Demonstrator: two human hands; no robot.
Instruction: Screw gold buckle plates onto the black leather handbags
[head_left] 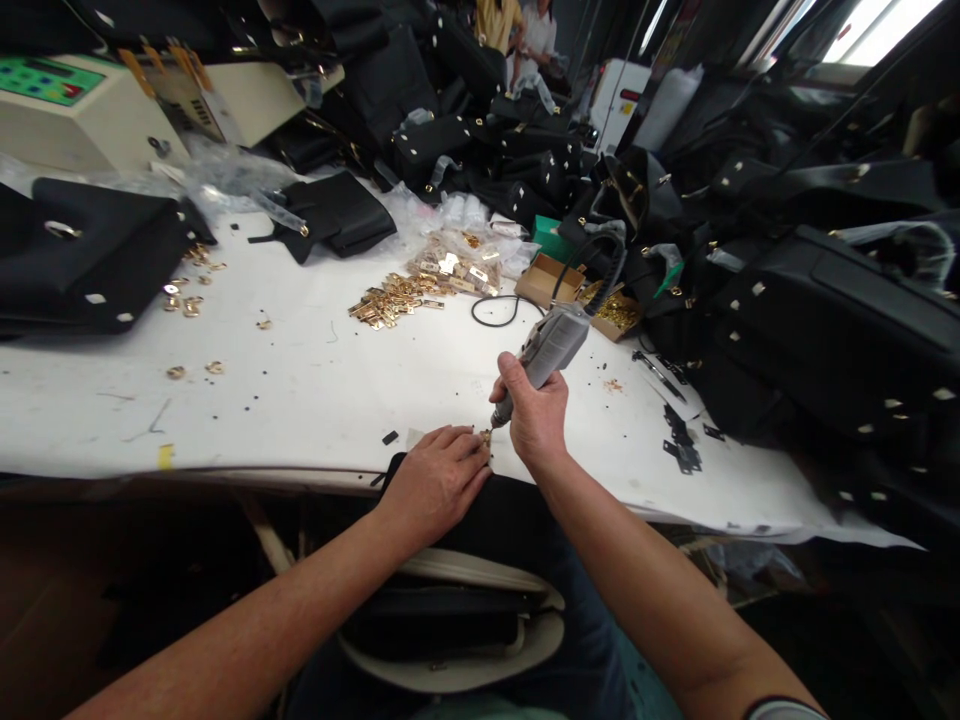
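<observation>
My right hand [538, 408] is wrapped round a grey electric screwdriver [555, 345], its thumb along the upper side. The tool slants down to the left, and its tip meets a small gold metal fitting [486, 437] at the edge of a black bag flap [506, 510]. Over that flap lies my left hand [442, 475], fingers close together and pressing it at the table edge, fingertips beside the fitting. Its thumb is hidden. Below, on my lap, the bag's pale-edged opening [450, 675] faces up.
A pile of gold plates [394, 300] lies mid-table, near an open carton of small gold parts [615, 312]. The screwdriver's black cable [611, 265] runs up behind. Black bags [832, 340] crowd the right side; another black bag [90, 255] lies left, below a beige machine [82, 120].
</observation>
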